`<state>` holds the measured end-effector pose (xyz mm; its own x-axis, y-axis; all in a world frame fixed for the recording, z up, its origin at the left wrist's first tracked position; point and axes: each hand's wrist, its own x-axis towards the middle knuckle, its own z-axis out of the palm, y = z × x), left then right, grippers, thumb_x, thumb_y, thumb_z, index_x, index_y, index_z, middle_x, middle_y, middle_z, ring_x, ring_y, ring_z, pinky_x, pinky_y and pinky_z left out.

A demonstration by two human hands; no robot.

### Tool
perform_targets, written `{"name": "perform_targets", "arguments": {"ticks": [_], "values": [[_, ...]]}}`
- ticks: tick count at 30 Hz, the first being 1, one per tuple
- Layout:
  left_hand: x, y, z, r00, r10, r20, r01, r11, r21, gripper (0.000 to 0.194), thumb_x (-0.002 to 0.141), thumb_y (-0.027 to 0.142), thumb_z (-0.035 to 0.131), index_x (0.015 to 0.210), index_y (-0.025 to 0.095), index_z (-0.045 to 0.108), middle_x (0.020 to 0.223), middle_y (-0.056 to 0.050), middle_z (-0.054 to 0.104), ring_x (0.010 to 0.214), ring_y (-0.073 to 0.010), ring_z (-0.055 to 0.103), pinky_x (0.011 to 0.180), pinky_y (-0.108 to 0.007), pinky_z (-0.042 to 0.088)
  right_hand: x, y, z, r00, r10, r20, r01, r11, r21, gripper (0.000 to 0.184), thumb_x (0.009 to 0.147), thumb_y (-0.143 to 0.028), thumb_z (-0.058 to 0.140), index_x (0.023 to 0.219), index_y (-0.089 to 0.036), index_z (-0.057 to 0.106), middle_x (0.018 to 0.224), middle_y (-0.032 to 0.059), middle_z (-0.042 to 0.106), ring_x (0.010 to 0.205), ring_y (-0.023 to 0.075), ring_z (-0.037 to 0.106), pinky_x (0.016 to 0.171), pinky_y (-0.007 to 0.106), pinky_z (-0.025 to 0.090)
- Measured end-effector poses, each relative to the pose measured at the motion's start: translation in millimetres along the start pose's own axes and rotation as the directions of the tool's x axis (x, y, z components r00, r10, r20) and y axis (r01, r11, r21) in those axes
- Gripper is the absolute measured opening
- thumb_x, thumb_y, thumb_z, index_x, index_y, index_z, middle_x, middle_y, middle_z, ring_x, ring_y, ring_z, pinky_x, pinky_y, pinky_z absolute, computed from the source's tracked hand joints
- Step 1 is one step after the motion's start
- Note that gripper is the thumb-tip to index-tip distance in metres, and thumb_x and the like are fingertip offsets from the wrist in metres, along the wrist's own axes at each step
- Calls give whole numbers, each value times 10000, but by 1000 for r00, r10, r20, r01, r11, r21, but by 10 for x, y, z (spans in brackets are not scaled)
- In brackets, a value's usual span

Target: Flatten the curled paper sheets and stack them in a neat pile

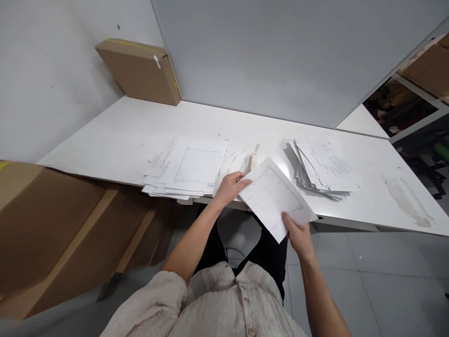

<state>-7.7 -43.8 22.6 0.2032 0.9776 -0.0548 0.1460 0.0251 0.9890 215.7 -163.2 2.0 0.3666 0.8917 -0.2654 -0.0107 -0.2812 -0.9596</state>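
Both my hands hold a printed sheet of paper [273, 194], tilted over the table's front edge. My left hand [229, 188] pinches its left corner between thumb and fingers. Lower down, my right hand [297, 234] grips the near right edge, thumb on top and fingers hidden beneath. Whether more than one sheet is in my grip, I cannot tell. To the left lies a spread pile of printed papers [198, 164]. A thicker, uneven paper stack [326, 164] sits on the right. Just behind the held sheet is a small cream-coloured object [253, 161], partly hidden.
The white table [105, 135] runs along a grey panel [280, 56]. A flat cardboard box [140, 70] leans against the wall at the back left. Large cardboard pieces [63, 220] stand below the table's left side. Shelving [417, 103] with boxes is at far right.
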Motion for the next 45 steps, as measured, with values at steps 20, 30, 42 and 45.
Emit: {"name": "perform_targets", "arguments": {"ticks": [20, 30, 42, 45], "values": [[65, -77, 10, 974, -173, 145, 192, 973, -127, 268, 665, 213, 689, 914, 126, 636, 665, -11, 653, 531, -108, 580, 540, -253, 504, -258, 361, 74, 993, 98, 72, -114, 960, 256, 315, 688, -392, 729, 912, -183, 653, 528, -39, 555, 373, 89, 370, 318, 235, 277], [134, -9, -3, 978, -154, 139, 154, 988, 13, 350, 743, 240, 616, 1082, 167, 568, 757, -34, 657, 604, -143, 611, 640, -304, 506, -364, 197, 227, 989, 142, -34, -125, 945, 302, 278, 709, -377, 719, 869, -169, 627, 536, -56, 507, 375, 60, 294, 323, 229, 254], [283, -235, 84, 927, 372, -40, -317, 839, 443, 428, 893, 175, 332, 1288, 196, 496, 1005, -78, 614, 937, -190, 555, 870, -307, 417, -319, 217, 510, 977, 138, -163, -75, 937, 342, 308, 713, -397, 702, 894, -161, 622, 599, -29, 577, 384, 75, 358, 335, 233, 296], [276, -253, 101, 930, 366, 18, -324, 799, 507, 481, 883, 131, 315, 1333, 218, 461, 1005, -76, 575, 941, -196, 538, 851, -309, 419, -293, 237, 577, 969, 146, -199, -76, 944, 322, 347, 715, -400, 701, 932, -140, 625, 705, 10, 634, 403, 73, 392, 336, 228, 326]]}}
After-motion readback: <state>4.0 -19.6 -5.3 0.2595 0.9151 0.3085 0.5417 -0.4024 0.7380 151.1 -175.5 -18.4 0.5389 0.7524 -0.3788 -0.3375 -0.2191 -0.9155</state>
